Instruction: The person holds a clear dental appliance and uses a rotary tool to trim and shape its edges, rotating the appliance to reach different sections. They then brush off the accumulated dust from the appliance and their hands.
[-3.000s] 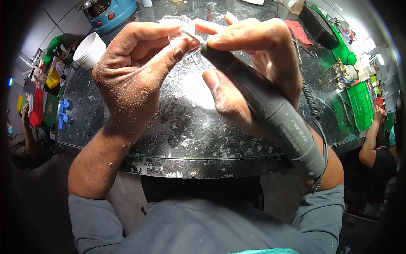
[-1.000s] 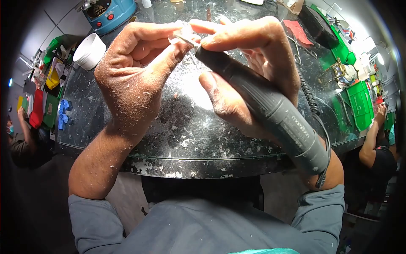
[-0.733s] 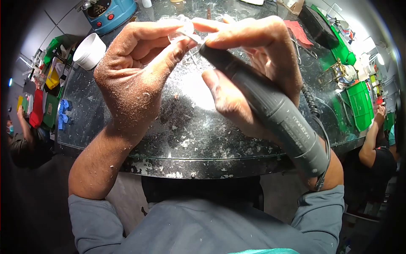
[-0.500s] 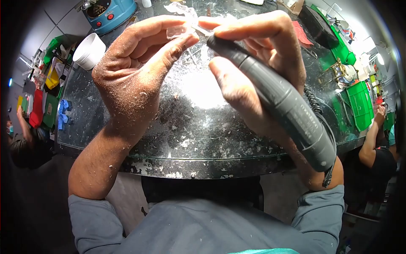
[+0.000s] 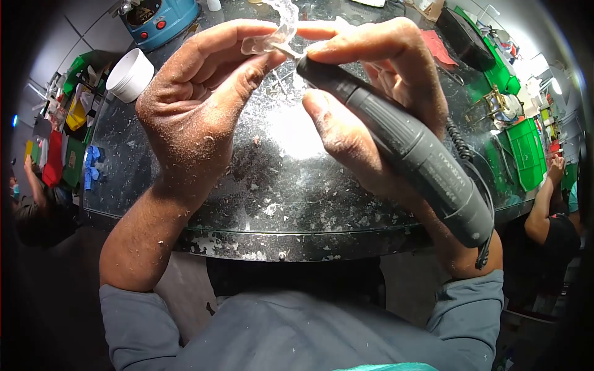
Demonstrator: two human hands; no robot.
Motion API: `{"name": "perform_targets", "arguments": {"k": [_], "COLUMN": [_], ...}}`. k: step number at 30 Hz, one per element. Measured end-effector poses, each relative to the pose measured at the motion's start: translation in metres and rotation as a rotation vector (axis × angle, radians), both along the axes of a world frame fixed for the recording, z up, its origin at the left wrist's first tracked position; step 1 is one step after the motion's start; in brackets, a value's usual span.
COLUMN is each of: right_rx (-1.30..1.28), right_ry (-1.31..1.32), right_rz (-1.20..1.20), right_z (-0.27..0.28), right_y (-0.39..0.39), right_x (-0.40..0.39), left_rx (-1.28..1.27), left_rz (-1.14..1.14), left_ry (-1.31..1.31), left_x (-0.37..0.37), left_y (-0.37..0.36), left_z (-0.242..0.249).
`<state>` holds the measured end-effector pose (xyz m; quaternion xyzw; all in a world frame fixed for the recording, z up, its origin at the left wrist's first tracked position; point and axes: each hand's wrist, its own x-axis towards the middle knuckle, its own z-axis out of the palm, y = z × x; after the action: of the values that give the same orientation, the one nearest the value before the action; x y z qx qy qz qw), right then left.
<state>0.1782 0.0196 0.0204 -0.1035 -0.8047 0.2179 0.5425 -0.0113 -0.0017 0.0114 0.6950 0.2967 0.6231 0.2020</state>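
My left hand [image 5: 204, 93], dusted with pale shavings, pinches a clear curved plastic piece [image 5: 286, 25] between thumb and fingers at the top centre. A black rotary handpiece [image 5: 408, 139] lies across my right hand [image 5: 377, 93], gripped by the thumb and fingers near its front end. Its thin metal tip points up-left and meets the clear piece beside my left thumb. The exact contact spot is too small to make out. One right fingertip reaches over toward the clear piece.
Dust and chips cover the dark tabletop [image 5: 272, 204]. A white cup [image 5: 130, 75] and a blue machine [image 5: 162, 21] stand at the upper left, blue scraps [image 5: 92, 167] below. Green trays [image 5: 526, 153], a metal device [image 5: 498, 108] and a red sheet [image 5: 438, 48] are right. Other people sit at both sides.
The clear piece has turned in my left fingers, its curved arm now more upright. My right hand and the handpiece have shifted slightly left.
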Motion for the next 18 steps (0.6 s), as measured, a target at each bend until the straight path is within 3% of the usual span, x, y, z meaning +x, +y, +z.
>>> {"name": "perform_targets", "arguments": {"k": [8, 10, 12, 16, 18], "right_rx": [-0.048, 0.039, -0.035, -0.104, -0.073], "right_ry": [0.03, -0.007, -0.036, 0.165, 0.113], "right_rz": [0.077, 0.05, 0.179, 0.139, 0.193], "right_z": [-0.001, -0.001, 0.002, 0.009, 0.008], "right_y": [0.005, 0.008, 0.009, -0.007, -0.003], "right_x": [0.001, 0.003, 0.007, -0.005, -0.003], "left_rx": [0.021, 0.021, 0.022, -0.003, 0.007], "left_rz": [-0.017, -0.019, -0.022, -0.002, 0.012], "left_ry": [0.03, 0.028, 0.013, 0.034, 0.04], "left_x": [0.0, 0.0, 0.0, -0.001, -0.001], "left_y": [0.0, 0.001, 0.002, -0.001, -0.001], "left_z": [0.0, 0.0, 0.001, 0.002, 0.003]}}
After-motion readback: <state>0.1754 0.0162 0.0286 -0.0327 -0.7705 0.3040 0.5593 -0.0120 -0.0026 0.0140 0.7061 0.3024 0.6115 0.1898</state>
